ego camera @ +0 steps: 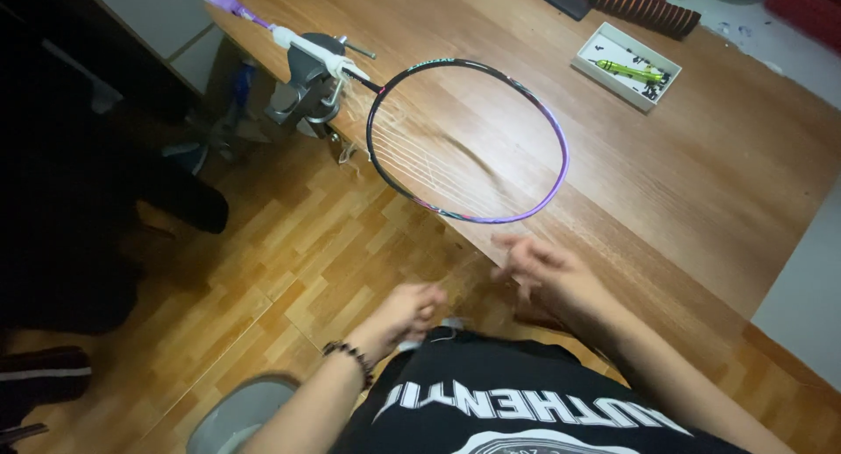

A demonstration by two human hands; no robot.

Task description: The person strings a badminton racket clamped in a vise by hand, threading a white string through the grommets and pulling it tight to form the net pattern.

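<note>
While racket (467, 139) sits clamped, purple-black frame half strung, left hand (405, 312) grip pinched, contents unclear; right hand (545, 270) fingers loose.

a long wooden table (701, 156) over a wooden floor (289, 279). on the table, far off, a small white tray (585, 63) with a green tool (629, 69) inside. near it, a dark comb-like rack (644, 7). down by the floor, a grey round stool (236, 415). dark shapes at the left, too dim to tell.
</note>
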